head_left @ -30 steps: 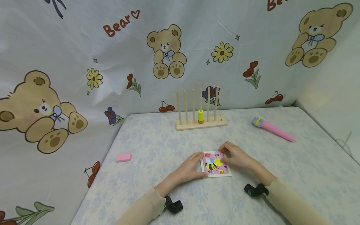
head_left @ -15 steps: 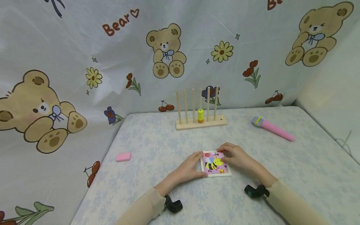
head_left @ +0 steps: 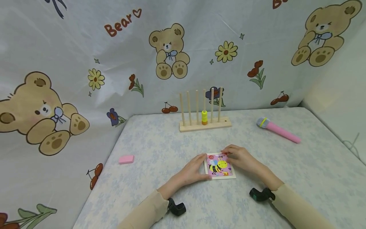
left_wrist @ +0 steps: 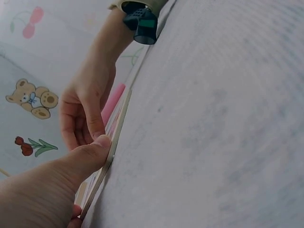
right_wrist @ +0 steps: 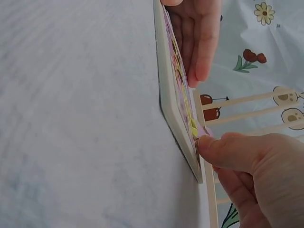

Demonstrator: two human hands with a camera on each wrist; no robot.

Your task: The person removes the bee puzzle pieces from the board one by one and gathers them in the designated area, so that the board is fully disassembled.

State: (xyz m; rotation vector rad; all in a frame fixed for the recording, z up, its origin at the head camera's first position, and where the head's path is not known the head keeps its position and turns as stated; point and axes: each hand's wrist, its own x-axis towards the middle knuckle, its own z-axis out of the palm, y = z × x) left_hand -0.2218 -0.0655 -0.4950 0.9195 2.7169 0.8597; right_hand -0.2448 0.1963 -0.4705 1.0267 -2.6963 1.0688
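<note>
A square bee jigsaw puzzle (head_left: 216, 170) with a pink picture and a pale wooden frame lies on the table. My left hand (head_left: 192, 171) grips the frame's left side, with the thumb at the near edge and the fingers at the far left corner. In the left wrist view the left thumb (left_wrist: 97, 149) presses on the frame's edge. At the far right corner, my right hand (head_left: 241, 158) pinches a small pink and yellow puzzle piece (right_wrist: 203, 129), which stands up at a slant from the picture in the right wrist view. The right fingers partly hide that corner.
Behind the puzzle stands a wooden peg rack (head_left: 206, 127) with yellow and orange beads (head_left: 204, 117) on one peg. A pink toy microphone (head_left: 281, 132) lies at the back right, a pink block (head_left: 126, 159) at the left. A bear-print curtain (head_left: 114, 57) hangs behind.
The right thumb has shifted slightly rightward, so more of the bee's head shows. The left hand keeps its hold on the frame, and the puzzle stays in place.
</note>
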